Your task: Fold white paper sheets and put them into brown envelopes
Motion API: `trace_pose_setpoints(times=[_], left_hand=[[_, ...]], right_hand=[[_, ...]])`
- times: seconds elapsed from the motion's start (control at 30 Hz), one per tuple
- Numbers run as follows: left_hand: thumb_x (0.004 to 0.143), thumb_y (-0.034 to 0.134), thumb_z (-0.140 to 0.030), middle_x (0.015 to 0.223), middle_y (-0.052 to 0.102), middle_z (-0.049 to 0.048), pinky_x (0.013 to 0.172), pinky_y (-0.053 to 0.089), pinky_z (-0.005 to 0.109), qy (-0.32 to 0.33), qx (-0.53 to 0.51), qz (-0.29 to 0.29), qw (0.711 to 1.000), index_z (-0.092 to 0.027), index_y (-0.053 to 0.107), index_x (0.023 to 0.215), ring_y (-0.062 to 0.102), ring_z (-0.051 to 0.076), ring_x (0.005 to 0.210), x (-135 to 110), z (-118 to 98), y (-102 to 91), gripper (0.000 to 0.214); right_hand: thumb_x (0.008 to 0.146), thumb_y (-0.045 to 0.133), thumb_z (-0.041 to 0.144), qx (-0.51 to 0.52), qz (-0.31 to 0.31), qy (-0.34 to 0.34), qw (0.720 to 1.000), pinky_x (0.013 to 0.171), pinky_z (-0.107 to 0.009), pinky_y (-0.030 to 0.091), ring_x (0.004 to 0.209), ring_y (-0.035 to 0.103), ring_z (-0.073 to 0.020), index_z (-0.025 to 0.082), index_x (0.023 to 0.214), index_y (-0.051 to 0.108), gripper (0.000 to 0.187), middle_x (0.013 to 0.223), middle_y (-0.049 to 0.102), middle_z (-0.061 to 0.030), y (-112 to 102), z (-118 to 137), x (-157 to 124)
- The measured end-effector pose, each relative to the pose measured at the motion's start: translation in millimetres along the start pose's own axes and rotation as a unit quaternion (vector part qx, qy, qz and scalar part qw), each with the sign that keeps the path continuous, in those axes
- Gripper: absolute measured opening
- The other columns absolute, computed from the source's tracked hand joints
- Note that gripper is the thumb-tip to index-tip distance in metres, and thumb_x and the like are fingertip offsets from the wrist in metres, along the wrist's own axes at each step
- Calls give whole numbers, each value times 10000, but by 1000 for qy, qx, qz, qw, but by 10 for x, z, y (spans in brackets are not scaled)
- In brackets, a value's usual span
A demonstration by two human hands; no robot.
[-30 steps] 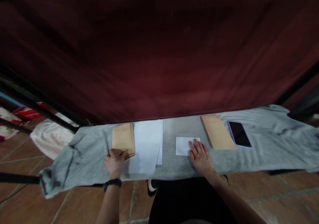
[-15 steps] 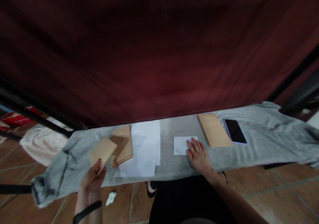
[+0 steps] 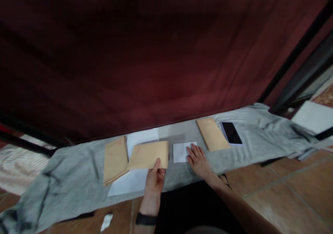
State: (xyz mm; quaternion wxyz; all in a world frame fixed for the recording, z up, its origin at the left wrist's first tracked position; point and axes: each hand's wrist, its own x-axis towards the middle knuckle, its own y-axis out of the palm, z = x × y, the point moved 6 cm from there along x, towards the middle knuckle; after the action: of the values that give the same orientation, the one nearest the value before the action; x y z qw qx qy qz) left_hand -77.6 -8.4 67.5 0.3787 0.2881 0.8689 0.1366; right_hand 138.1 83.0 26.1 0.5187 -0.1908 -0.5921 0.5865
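Observation:
My left hand (image 3: 155, 179) pinches the lower right edge of a tan paper envelope (image 3: 149, 154), thumb on top, and holds it over white paper sheets (image 3: 137, 183). Left of it lies a stack of similar brown envelopes (image 3: 114, 161). Fingers spread, my right hand (image 3: 199, 161) rests flat on the right part of a small folded white paper (image 3: 180, 153). Beyond that hand, to the right, are more tan envelopes (image 3: 213, 134) in a neat pile.
A grey cloth (image 3: 262, 136) covers the narrow surface under everything. A phone (image 3: 231, 133) lies right of the envelope pile. A dark red panel (image 3: 161, 70) rises along the back edge. On the tiled floor (image 3: 293, 189) is a white scrap (image 3: 106, 222).
My left hand has brought the envelope rightwards, from left of the brown stack to over the white sheets. The right hand stays on the small paper. The view has shifted to the right.

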Motion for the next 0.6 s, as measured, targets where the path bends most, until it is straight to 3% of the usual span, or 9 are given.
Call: trace_pose_setpoints(times=[0.1,0.23,0.27,0.33,0.37,0.4,0.5,0.6], left_hand=[[725,721,24,681,664,-67,482,495,133,-23,-8,-4,1000,-200,601,822,617,48,507,-30,260,107,272],[728,700,26,688,676,-66,530,517,148,-42,1,-2,999,-212,609,812,630,55,524,-77,478,155,268],[726,708,17,708,687,-66,542,519,151,-45,4,2,999,-219,615,823,637,57,537,-92,518,157,271],[717,730,-4,763,710,-66,567,524,156,-48,10,8,999,-234,628,853,657,63,581,-121,584,147,286],[716,737,-15,795,721,-63,582,528,159,-46,14,14,999,-240,634,871,671,68,612,-134,607,137,291],[720,739,-27,821,729,-57,593,530,163,-44,21,20,999,-244,640,884,683,75,642,-147,624,125,289],[749,730,-50,872,741,-42,580,527,160,-45,41,43,997,-253,653,908,703,84,695,-185,658,99,269],[755,726,-27,867,739,-35,545,526,145,-72,29,59,995,-245,662,907,689,71,656,-231,690,118,274]], right_hand=[[1006,451,281,130,12,54,990,1170,-529,319,1408,432,-304,154,1365,609,413,1501,500,-164,-70,-12,46],[1015,423,436,378,45,118,917,1015,-431,510,1209,615,-252,213,1304,642,425,1337,647,-111,-87,116,146],[996,460,468,458,71,149,873,929,-399,551,1106,663,-239,223,1273,654,417,1239,698,-94,-46,164,167],[906,582,521,610,126,233,747,713,-336,573,853,697,-219,203,1134,697,409,960,747,-61,70,262,179],[840,655,523,653,142,260,697,647,-307,553,753,678,-201,195,1044,710,390,846,729,-39,103,307,182],[787,699,520,675,149,275,668,602,-286,531,684,652,-184,193,959,709,370,767,702,-19,116,336,186],[698,747,490,694,150,290,642,582,-270,509,623,612,-159,206,805,668,314,692,655,8,80,348,178],[682,749,457,707,151,291,627,616,-272,513,658,622,-162,221,795,660,276,718,669,10,0,344,149]])
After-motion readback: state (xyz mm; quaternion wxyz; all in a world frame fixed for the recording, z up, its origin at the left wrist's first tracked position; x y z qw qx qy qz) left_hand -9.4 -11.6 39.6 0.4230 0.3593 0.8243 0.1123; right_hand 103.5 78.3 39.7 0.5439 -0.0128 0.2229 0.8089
